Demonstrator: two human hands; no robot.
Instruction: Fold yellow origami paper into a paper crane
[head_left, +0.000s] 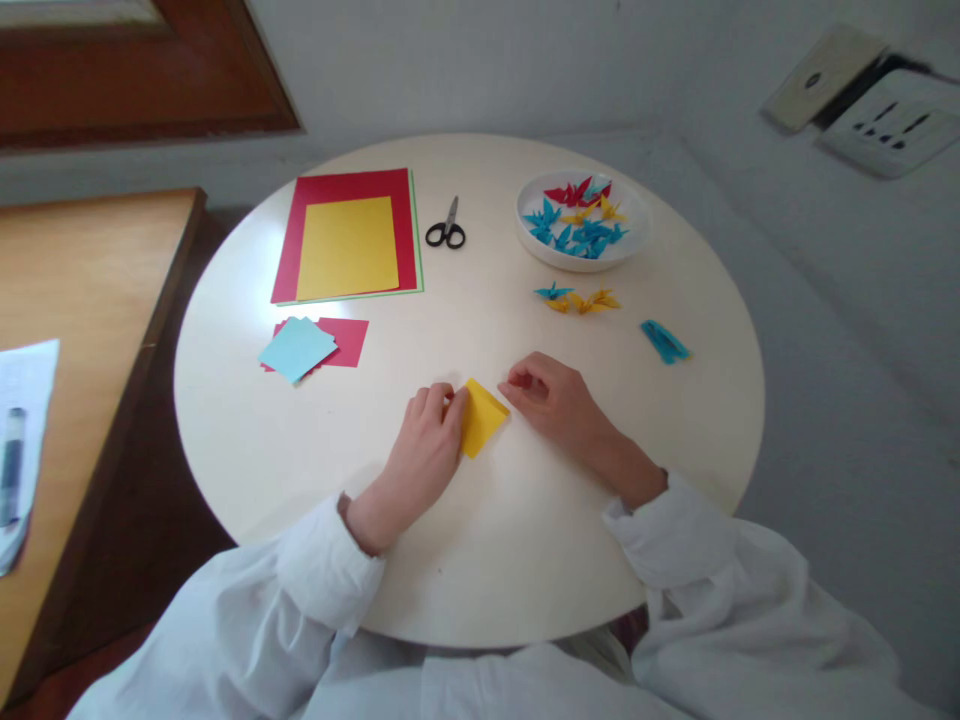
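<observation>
A small folded yellow paper [481, 415] lies near the front of the round cream table [465, 560]. My left hand [427, 450] rests on the paper's left edge with its fingers curled and pressing it down. My right hand [551, 395] pinches the paper's right corner with its fingertips together. Both arms wear white sleeves.
A stack of large red and yellow sheets [349, 240] lies at the back left, with small light blue and red squares [307, 345] in front. Black scissors [447, 230], a white bowl of folded paper cranes [581, 220], loose cranes [577, 298] and a blue folded piece [664, 342] lie further right. A wooden desk [82, 330] stands left.
</observation>
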